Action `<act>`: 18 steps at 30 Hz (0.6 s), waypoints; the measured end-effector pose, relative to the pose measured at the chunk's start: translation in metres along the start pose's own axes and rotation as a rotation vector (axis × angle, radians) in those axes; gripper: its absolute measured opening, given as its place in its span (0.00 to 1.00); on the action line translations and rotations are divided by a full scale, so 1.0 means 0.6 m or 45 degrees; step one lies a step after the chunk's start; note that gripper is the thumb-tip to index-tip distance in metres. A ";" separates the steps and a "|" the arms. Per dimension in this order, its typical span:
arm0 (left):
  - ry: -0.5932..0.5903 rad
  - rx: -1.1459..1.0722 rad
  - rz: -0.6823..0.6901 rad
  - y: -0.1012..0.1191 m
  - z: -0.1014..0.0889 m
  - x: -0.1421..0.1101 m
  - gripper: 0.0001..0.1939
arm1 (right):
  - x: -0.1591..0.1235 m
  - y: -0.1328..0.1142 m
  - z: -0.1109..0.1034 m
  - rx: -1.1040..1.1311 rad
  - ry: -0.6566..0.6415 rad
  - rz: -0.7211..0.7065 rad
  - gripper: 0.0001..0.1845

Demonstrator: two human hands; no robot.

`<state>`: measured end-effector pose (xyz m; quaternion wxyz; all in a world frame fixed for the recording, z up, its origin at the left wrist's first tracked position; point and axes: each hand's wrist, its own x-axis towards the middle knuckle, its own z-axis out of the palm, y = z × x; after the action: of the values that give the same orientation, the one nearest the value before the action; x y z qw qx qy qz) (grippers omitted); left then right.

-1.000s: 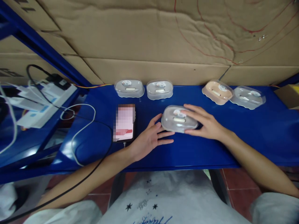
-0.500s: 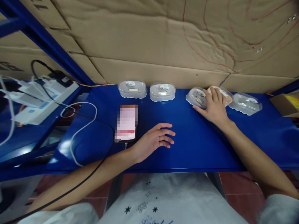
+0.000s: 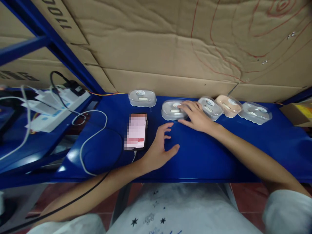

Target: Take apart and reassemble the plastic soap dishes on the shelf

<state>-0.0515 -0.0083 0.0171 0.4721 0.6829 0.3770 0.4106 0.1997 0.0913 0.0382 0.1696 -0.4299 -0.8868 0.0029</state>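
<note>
Several clear-lidded plastic cases lie in a row at the back of the blue shelf (image 3: 219, 152). My right hand (image 3: 195, 116) rests its fingers on the second clear case (image 3: 172, 110) from the left, gripping its right end. To the right lie another clear case (image 3: 209, 107), a peach case (image 3: 228, 105) and a further clear case (image 3: 254, 112). The leftmost clear case (image 3: 142, 97) stands alone. My left hand (image 3: 159, 149) hovers open over the shelf, fingers curled loosely, just right of a phone (image 3: 136, 131).
The phone is plugged into a white cable (image 3: 92, 136) looping left. A white power strip (image 3: 53, 107) with plugs and wires sits on the left shelf. Cardboard sheets (image 3: 170, 48) line the wall behind. A cardboard box (image 3: 297, 113) stands at the far right.
My right hand left the case it had placed beside the peach one and moved left onto the second case, which has slid forward. My left hand lifted and turned on edge.
</note>
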 end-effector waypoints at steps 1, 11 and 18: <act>-0.010 0.139 0.121 -0.003 0.001 -0.004 0.38 | -0.026 -0.010 -0.010 0.033 0.002 -0.048 0.31; -0.158 0.496 0.216 -0.022 -0.004 -0.008 0.55 | -0.135 -0.045 -0.056 0.600 -0.088 -0.091 0.33; -0.328 0.484 0.015 -0.007 -0.007 -0.009 0.63 | -0.130 -0.005 -0.045 0.820 0.173 0.030 0.27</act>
<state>-0.0580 -0.0107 0.0128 0.3768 0.8085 0.3803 0.2443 0.2507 0.0259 0.0410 0.3554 -0.3635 -0.8221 0.2563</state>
